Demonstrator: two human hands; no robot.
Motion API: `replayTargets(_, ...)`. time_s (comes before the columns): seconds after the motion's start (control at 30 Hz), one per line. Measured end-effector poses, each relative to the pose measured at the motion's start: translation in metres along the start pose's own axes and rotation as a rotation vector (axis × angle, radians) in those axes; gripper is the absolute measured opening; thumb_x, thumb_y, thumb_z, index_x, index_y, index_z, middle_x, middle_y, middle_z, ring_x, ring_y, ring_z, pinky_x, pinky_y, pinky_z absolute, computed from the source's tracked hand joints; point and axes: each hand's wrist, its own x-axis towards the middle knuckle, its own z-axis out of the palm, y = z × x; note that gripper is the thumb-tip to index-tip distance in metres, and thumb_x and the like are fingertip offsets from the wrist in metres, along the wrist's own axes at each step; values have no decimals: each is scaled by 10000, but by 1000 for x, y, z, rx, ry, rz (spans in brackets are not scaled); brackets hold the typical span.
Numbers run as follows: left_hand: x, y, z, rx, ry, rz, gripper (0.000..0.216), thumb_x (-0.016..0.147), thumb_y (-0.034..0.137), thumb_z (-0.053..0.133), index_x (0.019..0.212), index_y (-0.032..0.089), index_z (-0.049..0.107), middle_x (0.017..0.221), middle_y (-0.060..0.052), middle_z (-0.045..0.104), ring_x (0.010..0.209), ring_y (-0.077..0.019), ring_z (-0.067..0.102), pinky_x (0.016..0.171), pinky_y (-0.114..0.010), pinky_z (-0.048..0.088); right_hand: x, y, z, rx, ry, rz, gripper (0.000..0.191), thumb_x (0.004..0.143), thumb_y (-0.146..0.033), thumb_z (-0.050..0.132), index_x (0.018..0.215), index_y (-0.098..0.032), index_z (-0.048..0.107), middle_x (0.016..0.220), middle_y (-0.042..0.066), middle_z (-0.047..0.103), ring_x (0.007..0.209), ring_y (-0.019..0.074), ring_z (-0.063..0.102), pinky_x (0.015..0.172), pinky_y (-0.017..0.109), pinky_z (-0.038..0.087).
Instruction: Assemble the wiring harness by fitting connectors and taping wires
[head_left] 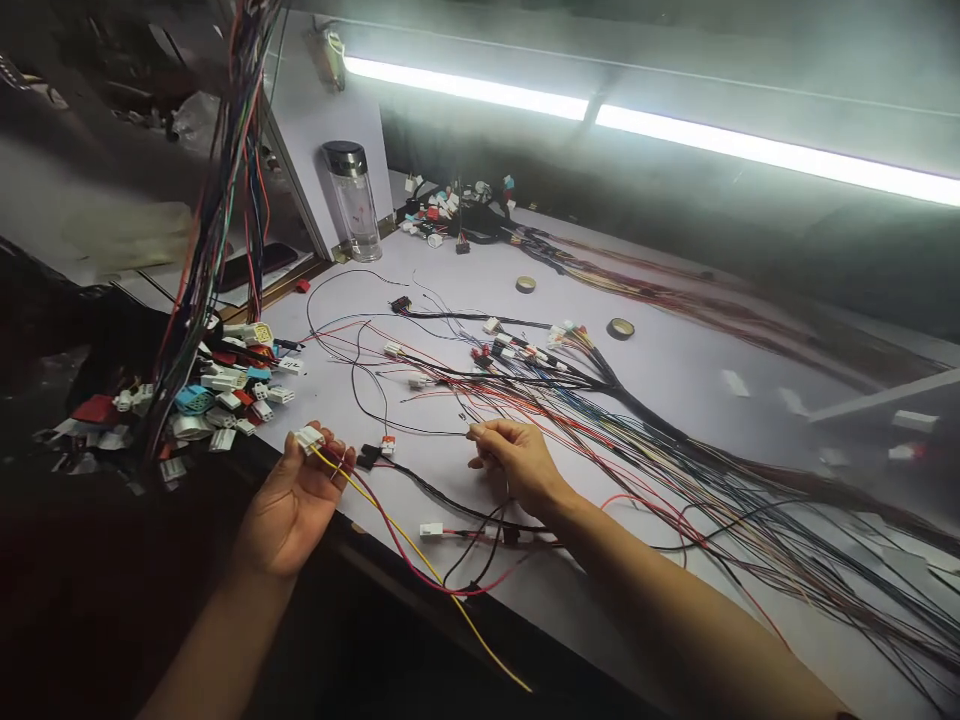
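In my left hand [289,510], at the table's front edge, a white connector [308,438] is pinched between thumb and fingers. A yellow wire [420,567] and a dark red wire [405,555] trail from it over the edge. My right hand [517,460] is closed with thumb and forefinger together on a thin black wire [427,431], close to its end. Between the hands lie a black connector [368,457] and a small orange-and-white connector [388,445]. A white two-wire connector [431,531] rests below my right hand.
A large wire harness [622,390] spreads across the table to the right. Bundled wires [232,180] with many connectors [217,400] hang at the left. At the back stand a glass bottle [356,205] and a connector pile [442,210]. Two tape rolls [620,328] lie mid-table.
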Motion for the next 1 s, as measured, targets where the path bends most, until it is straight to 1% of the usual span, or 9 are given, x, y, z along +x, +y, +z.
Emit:
replayTargets(0.1, 6, -3, -7, 26, 12, -1, 262, 976, 211, 407, 933, 138, 655, 834, -29, 660, 757, -134, 650, 872, -394, 566, -2, 12, -5, 22, -8, 3, 325, 730, -448, 730, 668, -141, 642, 452, -86, 460, 423, 39, 398, 708, 306, 556)
replayTargets(0.2, 11, -5, -15, 46, -24, 15, 177, 939, 245, 510, 928, 143, 654, 834, -21, 655, 780, -139, 646, 923, -422, 548, -4, 19, -5, 4, -10, -24, 316, 760, -447, 720, 698, -145, 656, 442, -87, 462, 428, 40, 405, 738, 307, 553)
replayTargets(0.27, 14, -6, -19, 64, -49, 35, 141, 869, 278, 634, 915, 147, 655, 835, -12, 648, 775, -138, 639, 928, -422, 550, -4, 21, -6, -27, -6, -21, 323, 771, -452, 713, 694, -144, 657, 462, -71, 501, 428, 40, 414, 673, 266, 536)
replayTargets(0.4, 15, -6, -20, 132, -52, 46, 307, 689, 309, 815, 907, 152, 667, 809, 3, 632, 763, -135, 629, 874, -345, 580, -4, 22, -9, -55, -25, 19, 342, 775, -476, 702, 740, -137, 670, 616, -1, 647, 449, 43, 450, 496, 195, 436)
replayTargets(0.5, 18, -7, -9, 196, -47, 60, 300, 683, 314, 817, 896, 152, 681, 819, -2, 635, 765, -128, 624, 831, -281, 583, -4, 20, -10, -38, -37, 22, 350, 771, -484, 701, 742, -137, 667, 655, 20, 666, 501, 62, 500, 494, 188, 427)
replayTargets(0.6, 28, -12, 11, 272, -71, 108, 250, 719, 309, 786, 898, 158, 700, 866, -19, 661, 780, -133, 631, 832, -270, 575, -4, 17, -9, -35, -37, 44, 361, 765, -495, 699, 735, -137, 662, 674, 33, 673, 506, 64, 497, 488, 186, 418)
replayTargets(0.8, 68, -16, 52, 454, -224, 184, 164, 784, 265, 718, 895, 144, 716, 939, -69, 698, 869, -175, 661, 866, -266, 550, -4, 12, -10, -25, -28, 52, 364, 782, -495, 676, 734, -135, 650, 675, 32, 652, 492, 60, 470, 478, 191, 390)
replayTargets(0.9, 93, -7, 64, 463, -234, 184, 110, 827, 219, 658, 886, 143, 712, 1067, -99, 700, 940, -185, 663, 886, -265, 540, 1, -5, -12, -139, -49, -63, 311, 845, -433, 627, 729, -146, 648, 614, -2, 595, 507, 67, 474, 502, 196, 390)
replayTargets(1.0, 115, 0, 73, 447, -214, 211, 131, 877, 164, 572, 858, 144, 700, 1179, -118, 675, 1061, -210, 640, 938, -306, 520, 19, -29, -14, -402, -96, -378, 232, 868, -329, 608, 717, -160, 656, 646, 1, 609, 587, 91, 532, 588, 217, 431)
